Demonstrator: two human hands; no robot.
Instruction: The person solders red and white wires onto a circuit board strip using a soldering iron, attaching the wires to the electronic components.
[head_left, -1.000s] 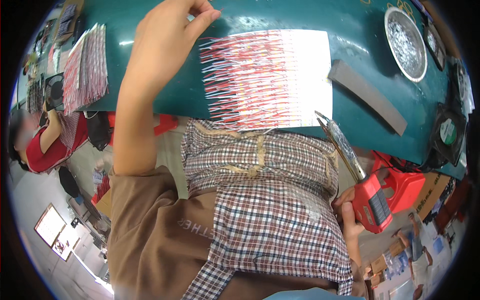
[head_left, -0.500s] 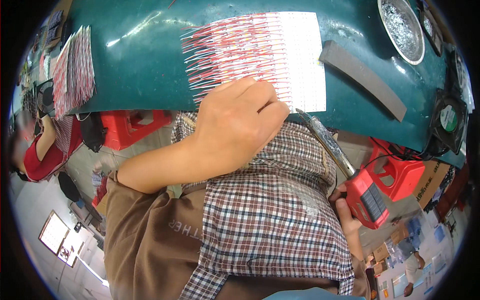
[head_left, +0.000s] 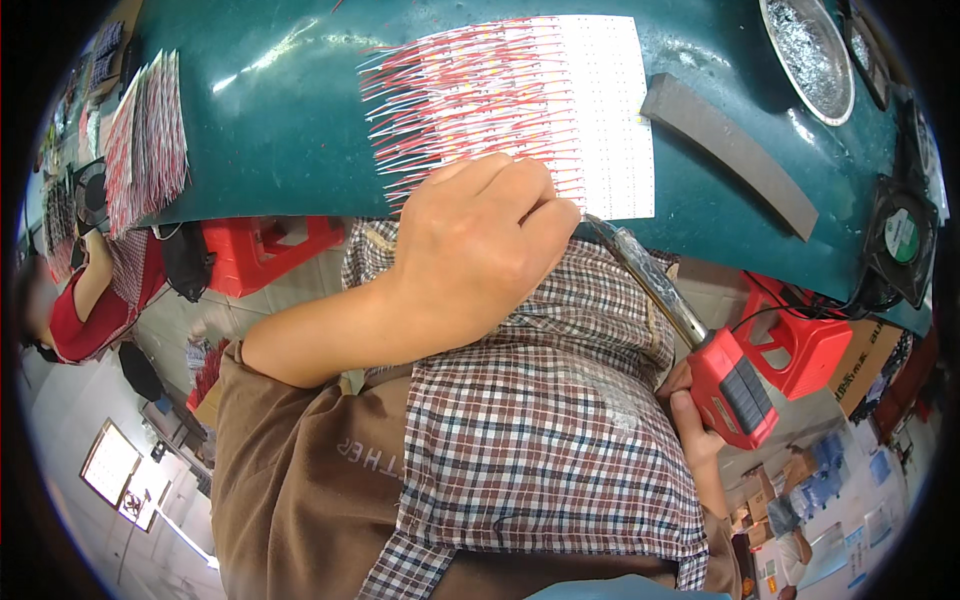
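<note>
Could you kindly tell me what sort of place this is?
Probably an electronics assembly workshop: the right hand holds what looks like a soldering iron, a white board bears rows of red and white wires, and a similar bundle lies further left.

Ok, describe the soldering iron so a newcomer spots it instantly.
On the green table, find the white sheet at the near edge. Below its near right corner, the right hand holds the soldering iron, whose metal shaft sets it apart from the red stool behind.
</note>
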